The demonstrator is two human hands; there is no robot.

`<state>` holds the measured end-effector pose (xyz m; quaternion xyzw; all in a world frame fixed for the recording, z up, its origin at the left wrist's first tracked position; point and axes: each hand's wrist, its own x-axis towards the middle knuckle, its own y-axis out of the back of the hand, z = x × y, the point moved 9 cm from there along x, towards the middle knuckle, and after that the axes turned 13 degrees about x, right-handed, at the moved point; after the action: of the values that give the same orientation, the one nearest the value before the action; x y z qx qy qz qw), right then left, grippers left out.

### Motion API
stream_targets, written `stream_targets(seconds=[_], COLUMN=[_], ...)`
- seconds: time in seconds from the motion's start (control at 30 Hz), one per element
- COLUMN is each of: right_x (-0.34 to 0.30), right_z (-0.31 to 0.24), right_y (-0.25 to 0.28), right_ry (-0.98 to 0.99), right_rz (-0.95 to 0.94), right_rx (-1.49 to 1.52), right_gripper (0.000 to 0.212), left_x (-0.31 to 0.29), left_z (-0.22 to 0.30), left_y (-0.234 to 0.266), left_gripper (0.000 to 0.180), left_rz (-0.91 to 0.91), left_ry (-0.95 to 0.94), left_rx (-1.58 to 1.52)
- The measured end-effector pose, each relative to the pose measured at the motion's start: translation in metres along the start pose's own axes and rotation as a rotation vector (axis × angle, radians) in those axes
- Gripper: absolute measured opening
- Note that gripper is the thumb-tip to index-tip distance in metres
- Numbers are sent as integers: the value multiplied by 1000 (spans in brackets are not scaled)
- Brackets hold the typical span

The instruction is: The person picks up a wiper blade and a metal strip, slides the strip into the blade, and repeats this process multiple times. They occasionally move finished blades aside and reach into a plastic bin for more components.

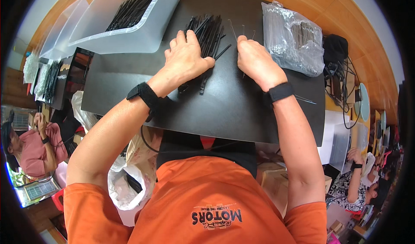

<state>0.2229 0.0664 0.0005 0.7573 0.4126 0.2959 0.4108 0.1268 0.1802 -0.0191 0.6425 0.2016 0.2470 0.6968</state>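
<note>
A heap of slim black strips [212, 32] lies on the dark table [233, 114], most of them roughly side by side. Over its left side rests my left hand [188, 56], fingers spread and thumb reaching across the strips. To the right of the heap, my right hand [259, 62] is closed, with thin metal wires [233, 28] sticking out past the fingers. How many it holds is partly hidden by the hand. Beside my right wrist, a few more thin wires [305, 99] lie on the tabletop.
At the back left stands a translucent bin [149, 32] with many black strips [132, 11] inside. A clear plastic bag [293, 38] of thin pieces lies at the back right, near tangled black cables [341, 77]. Other people sit at far left [39, 144] and far right [354, 188].
</note>
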Motion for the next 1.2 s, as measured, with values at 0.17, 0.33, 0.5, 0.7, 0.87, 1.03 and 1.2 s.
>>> stream_targets(seconds=[0.17, 0.33, 0.5, 0.7, 0.87, 1.03, 1.2], right_x=[-24, -42, -67, -132, -169, -168, -166], right_z=[9, 15, -37, -140, -194, -186, -180], right_y=[10, 24, 59, 26, -76, -127, -130], right_ry=[21, -12, 16, 231, 353, 269, 206], right_rz=[11, 14, 103, -373, -927, -950, -910], right_rx=[-43, -20, 224, 583, 724, 453, 421], right_gripper=[10, 8, 20, 35, 33, 32, 32], left_x=[-3, -5, -45, -161, -264, -206, -164], left_z=[30, 63, 12, -194, -367, -292, -260], left_y=[-4, -8, 57, 131, 57, -88, -167], left_gripper=[74, 79, 57, 24, 20, 27, 31], left_rz=[-30, -194, 6, 322, 292, -435, -389], left_ry=[-9, 36, 9, 346, 760, 218, 29], left_rx=[-77, -282, -666, -1048, -884, -68, 225])
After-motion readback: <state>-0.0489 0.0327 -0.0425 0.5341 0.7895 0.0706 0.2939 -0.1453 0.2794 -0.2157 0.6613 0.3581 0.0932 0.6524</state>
